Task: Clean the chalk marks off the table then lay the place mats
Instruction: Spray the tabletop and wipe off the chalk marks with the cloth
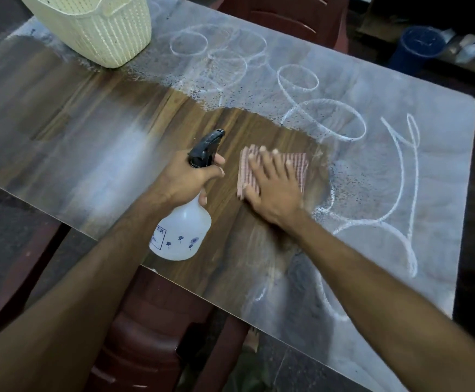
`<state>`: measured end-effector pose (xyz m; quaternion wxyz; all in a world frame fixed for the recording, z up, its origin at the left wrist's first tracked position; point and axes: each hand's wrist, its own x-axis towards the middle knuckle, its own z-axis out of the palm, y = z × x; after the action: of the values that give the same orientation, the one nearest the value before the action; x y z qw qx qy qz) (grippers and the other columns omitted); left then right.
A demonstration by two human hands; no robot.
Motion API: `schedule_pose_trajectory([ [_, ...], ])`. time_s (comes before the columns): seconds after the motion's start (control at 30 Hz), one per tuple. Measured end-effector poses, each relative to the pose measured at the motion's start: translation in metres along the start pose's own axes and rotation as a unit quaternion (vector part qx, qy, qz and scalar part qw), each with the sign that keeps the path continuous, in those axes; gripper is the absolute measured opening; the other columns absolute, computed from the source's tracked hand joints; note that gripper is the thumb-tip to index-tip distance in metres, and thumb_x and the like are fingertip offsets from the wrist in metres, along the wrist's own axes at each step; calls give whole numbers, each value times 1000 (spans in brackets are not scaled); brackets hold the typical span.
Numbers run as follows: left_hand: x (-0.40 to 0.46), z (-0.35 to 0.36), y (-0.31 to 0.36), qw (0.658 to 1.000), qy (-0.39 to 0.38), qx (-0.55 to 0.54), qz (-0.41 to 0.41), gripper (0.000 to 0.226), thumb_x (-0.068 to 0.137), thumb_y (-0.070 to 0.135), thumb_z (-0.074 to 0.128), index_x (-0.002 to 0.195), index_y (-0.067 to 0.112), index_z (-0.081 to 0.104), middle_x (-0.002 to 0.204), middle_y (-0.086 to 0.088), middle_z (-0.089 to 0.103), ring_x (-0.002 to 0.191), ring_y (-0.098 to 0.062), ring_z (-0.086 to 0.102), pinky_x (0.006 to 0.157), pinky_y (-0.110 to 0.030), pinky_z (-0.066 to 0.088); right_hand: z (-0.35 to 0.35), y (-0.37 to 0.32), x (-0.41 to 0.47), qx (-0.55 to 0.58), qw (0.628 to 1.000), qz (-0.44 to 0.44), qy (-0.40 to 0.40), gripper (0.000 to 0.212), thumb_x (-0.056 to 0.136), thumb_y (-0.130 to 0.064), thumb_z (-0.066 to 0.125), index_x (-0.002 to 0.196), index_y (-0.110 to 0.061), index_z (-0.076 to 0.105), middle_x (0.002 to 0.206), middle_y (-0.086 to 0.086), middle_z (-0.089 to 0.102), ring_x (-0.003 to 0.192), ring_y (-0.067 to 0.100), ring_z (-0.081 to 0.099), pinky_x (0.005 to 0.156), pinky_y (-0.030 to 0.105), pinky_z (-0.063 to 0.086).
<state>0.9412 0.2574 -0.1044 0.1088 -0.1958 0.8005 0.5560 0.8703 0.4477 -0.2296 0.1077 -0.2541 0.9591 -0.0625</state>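
Note:
A wood-grain table [61,114] carries white chalk marks [335,120], loops and long strokes over its right half and far side. My left hand [186,176] grips the neck of a white spray bottle [181,236] with a black trigger head, held just above the table's near edge. My right hand [270,185] lies flat with spread fingers on a folded pink-striped cloth [298,162], pressing it on the tabletop at the border between the wiped dark wood and the chalked, droplet-speckled area. No place mats are in view.
A cream woven plastic basket [103,29] stands on the table's far left part. Dark red chairs stand at the near edge [151,329] and the far side [281,18]. A blue bucket [417,49] sits on the floor at far right.

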Motion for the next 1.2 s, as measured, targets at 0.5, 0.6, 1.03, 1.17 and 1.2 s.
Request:
schedule_pose_trajectory([
  [0.5,-16,18,-9,1000,-11,13,1,15,88,14,67,103,13,66,55,4,61,40,-25,52,73,-42,54,-13,67,4,25,992,123,4,77,94,-63,11,158,-23,0,165,9,-6,152,29,-7,121,51,-4],
  [0.6,-22,22,-9,1000,-8,10,-5,14,87,15,68,101,14,67,70,-6,66,38,-22,52,73,-46,56,0,26,-31,17,999,33,-5,74,95,-63,10,158,-26,-1,165,6,-7,152,27,-7,121,47,-5],
  [1.03,-63,12,-34,1000,9,12,-23,12,88,16,67,100,14,66,71,-10,67,39,-23,52,70,-38,53,-5,78,-62,19,991,130,13,76,93,-63,12,158,-25,7,166,5,-1,152,26,-3,122,48,-3],
  [1.17,-74,13,-35,1000,15,2,-21,13,88,14,66,101,12,66,97,-24,68,38,-21,52,62,-32,52,9,17,-73,10,999,46,4,74,94,-60,16,158,-24,9,166,6,3,152,29,2,120,48,0],
  [1.2,-77,14,-34,1000,17,-1,-21,14,88,13,66,101,10,65,99,-23,68,37,-20,52,59,-30,51,15,2,-88,8,1000,17,6,74,94,-59,17,158,-25,12,166,6,7,152,28,5,121,47,3],
])
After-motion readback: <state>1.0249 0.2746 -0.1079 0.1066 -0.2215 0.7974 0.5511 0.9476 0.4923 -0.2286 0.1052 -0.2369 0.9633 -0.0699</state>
